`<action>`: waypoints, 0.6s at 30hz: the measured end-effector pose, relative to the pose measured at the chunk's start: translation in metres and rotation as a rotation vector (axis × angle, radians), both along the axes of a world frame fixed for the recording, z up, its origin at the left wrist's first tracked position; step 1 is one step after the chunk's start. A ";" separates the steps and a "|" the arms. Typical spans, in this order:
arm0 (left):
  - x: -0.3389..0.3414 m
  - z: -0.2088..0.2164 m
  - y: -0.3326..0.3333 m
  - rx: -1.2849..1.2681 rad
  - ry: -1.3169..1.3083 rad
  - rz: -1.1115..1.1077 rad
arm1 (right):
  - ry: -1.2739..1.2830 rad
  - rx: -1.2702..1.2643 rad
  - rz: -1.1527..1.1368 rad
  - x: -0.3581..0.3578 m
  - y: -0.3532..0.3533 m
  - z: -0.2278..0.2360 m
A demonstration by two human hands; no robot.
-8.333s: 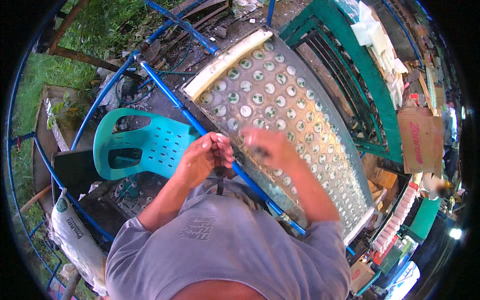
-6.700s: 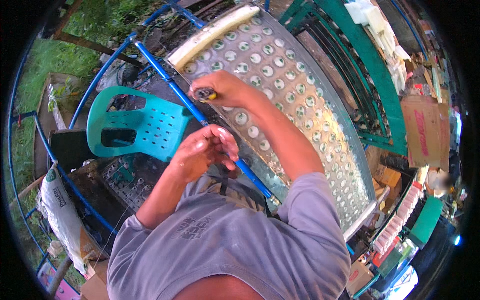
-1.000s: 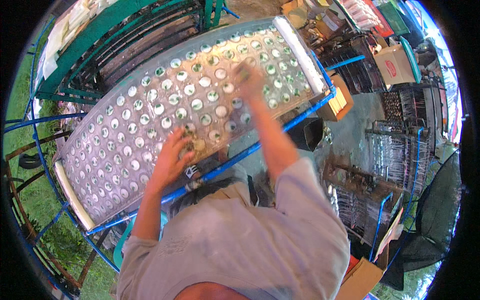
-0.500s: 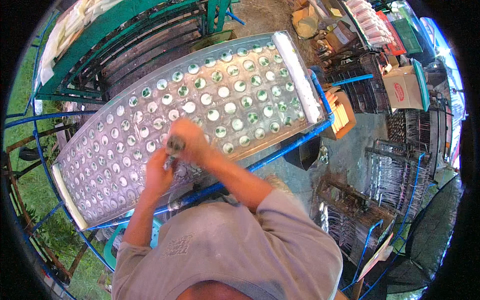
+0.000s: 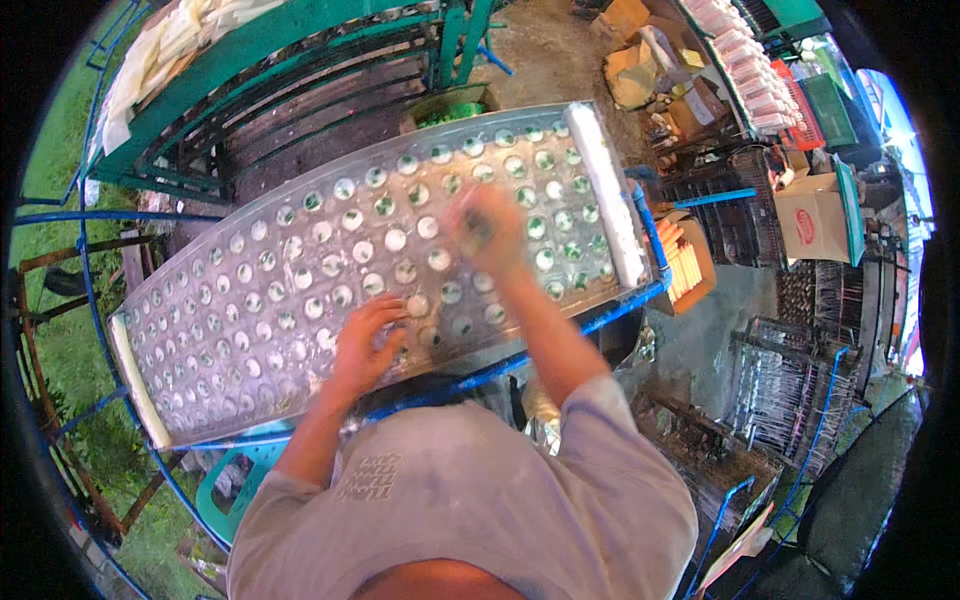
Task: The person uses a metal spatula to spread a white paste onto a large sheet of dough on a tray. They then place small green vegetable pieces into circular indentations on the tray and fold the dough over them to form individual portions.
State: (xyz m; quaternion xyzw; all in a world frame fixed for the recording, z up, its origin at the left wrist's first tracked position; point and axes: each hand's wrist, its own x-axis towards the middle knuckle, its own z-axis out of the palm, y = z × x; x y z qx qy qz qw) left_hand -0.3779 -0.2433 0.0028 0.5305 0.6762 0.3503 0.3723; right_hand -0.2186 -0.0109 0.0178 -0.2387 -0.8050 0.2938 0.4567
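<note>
A long, shiny grey table or tray (image 5: 330, 180) stretches in front of me, covered with rows of round cup-like openings that show white and green inside. Low over its near middle is my left hand (image 5: 368, 345), fingers apart and nothing visible in them. Farther right, my right hand (image 5: 492, 235) is above the rows, its fingers closed round a small dark, roundish thing (image 5: 474, 226). Motion blur hides what kind of thing that is. White padded strips (image 5: 607, 190) edge the short ends of the table.
A blue pipe rail (image 5: 600, 322) runs along the near edge. Green racks (image 5: 330, 45) with white material on top stand beyond. To the right are a box of orange-yellow sticks (image 5: 683, 265), a cardboard carton (image 5: 812, 222) and metal frames with rows of pale strands (image 5: 780, 375).
My hands were together over the near middle of the table and are now apart. The right has moved right and away with the dark thing; the left has spread its fingers.
</note>
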 end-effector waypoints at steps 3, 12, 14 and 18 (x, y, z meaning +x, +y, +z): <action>-0.056 -0.005 0.012 0.058 0.178 0.176 | -0.069 -0.110 -0.439 0.044 0.146 -0.005; -0.164 -0.057 -0.146 -0.469 0.795 0.795 | 0.093 -0.208 -0.018 -0.147 0.003 -0.077; -0.148 -0.050 -0.165 -0.557 0.782 0.779 | -0.153 -0.165 0.225 -0.174 -0.060 -0.054; -0.101 -0.011 -0.165 -0.539 0.628 0.596 | -0.087 -0.393 0.705 -0.146 -0.184 -0.043</action>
